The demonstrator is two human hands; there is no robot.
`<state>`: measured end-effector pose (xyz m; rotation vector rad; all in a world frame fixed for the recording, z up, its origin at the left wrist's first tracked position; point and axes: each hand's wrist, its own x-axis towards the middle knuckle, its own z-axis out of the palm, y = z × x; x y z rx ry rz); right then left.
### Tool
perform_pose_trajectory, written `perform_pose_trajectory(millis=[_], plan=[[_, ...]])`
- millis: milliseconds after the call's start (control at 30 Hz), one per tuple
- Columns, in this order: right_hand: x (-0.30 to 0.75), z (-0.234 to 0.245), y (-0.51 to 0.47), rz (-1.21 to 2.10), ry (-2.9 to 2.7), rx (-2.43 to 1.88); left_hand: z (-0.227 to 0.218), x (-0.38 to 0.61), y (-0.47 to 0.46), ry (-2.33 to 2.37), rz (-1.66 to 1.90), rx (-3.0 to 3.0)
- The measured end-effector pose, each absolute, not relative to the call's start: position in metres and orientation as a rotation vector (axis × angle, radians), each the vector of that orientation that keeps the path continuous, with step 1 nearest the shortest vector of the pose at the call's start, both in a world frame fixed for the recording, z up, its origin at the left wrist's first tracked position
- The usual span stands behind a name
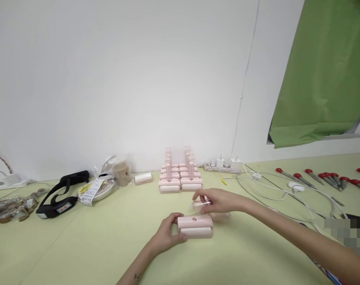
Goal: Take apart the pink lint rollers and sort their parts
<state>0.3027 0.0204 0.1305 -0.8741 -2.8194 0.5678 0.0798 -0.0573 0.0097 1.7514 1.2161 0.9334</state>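
Observation:
My left hand (169, 233) grips the left end of a pink lint roller head (194, 222), which lies on the table with its white roller strip facing me. A small round hole shows in its pink top. Just above and to its right, my right hand (217, 201) pinches a clear, pale pink handle (200, 204), smeared by motion. Partly behind that hand lies another pale pink piece (223, 216), too blurred to name. Further back, assembled pink lint rollers (169, 183) with upright handles stand in two rows against the wall.
Left of the rows are a white-and-pink roller (143, 178), a bagged cup (122, 174), a packaged bowl (101, 192) and a black strap headset (61, 202). A power strip (220, 168), white cables (275, 186) and several red-handled tools (325, 178) occupy the right.

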Motion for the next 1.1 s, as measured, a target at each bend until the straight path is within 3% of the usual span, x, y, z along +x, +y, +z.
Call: perform_pose_trajectory(millis=[233, 533, 767, 867, 967, 1100], plan=[[0.262, 0.157, 0.004, 0.063, -3.315, -0.823, 0.009, 0.078, -0.057, 1.275, 0.904, 1.764], [0.202, 0.15, 0.006, 0.04, -3.531, -1.026, 0.011, 0.08, -0.057, 1.26, 0.923, 1.718], [0.203, 0.14, -0.018, -0.207, -3.44, -1.021, 0.01, 0.077, -0.057, 1.28, 0.877, 1.81], [0.216, 0.158, -0.017, -0.149, -3.293, -0.762, 0.01, 0.062, -0.049, 1.318, 0.819, 1.905], [0.242, 0.182, -0.018, 0.008, -2.795, -0.448, 0.014, 0.034, -0.031, 1.359, 0.898, 1.86], [0.287, 0.184, -0.031, 0.246, -2.468, -0.504, 0.015, 0.001, -0.005, 1.446, 1.091, 1.695]])
